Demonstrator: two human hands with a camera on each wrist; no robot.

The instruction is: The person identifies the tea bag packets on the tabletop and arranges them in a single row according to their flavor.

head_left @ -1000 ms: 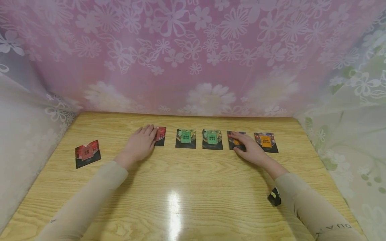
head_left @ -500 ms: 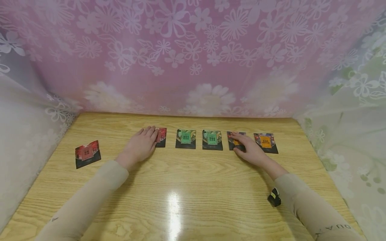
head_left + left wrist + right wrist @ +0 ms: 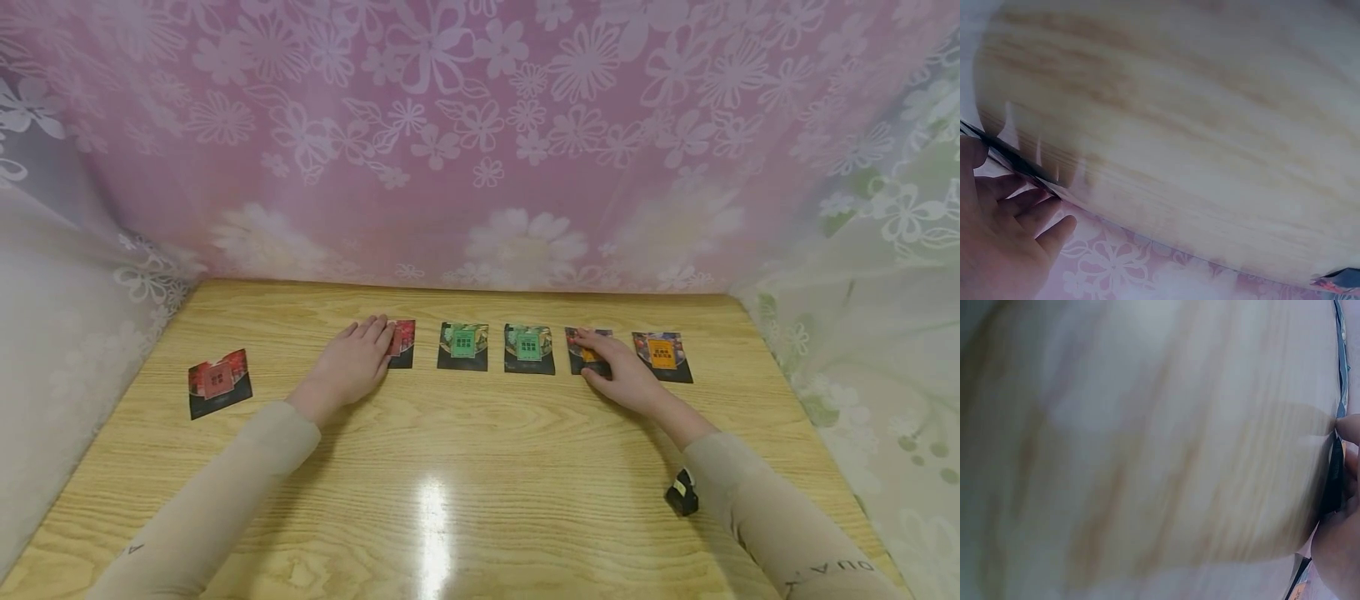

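Observation:
My left hand [image 3: 348,362] lies over the left part of a red-and-black food packet [image 3: 403,343], its fingers straight. In the left wrist view, the thumb and fingers of this hand [image 3: 1004,244] show along the packet's dark edge [image 3: 1019,161]. Farther right, my right hand [image 3: 626,371] rests on a dark packet with an orange label [image 3: 588,355], thumb by its lower edge and fingers across its upper part. The right wrist view catches that packet [image 3: 1333,481] almost edge-on beside the hand [image 3: 1338,550]. Between the hands lie two green-labelled packets [image 3: 462,346] [image 3: 529,348].
Another orange-labelled packet [image 3: 663,357] ends the row on the right, close to my right wrist. A second red packet [image 3: 219,383] lies tilted at the far left. Near my right sleeve sits a small black object [image 3: 682,493]. Floral curtains [image 3: 480,150] border the wooden table [image 3: 480,450].
The left hand and the red packet under it have shifted very slightly right and toward me. The right hand and the other packets keep their places.

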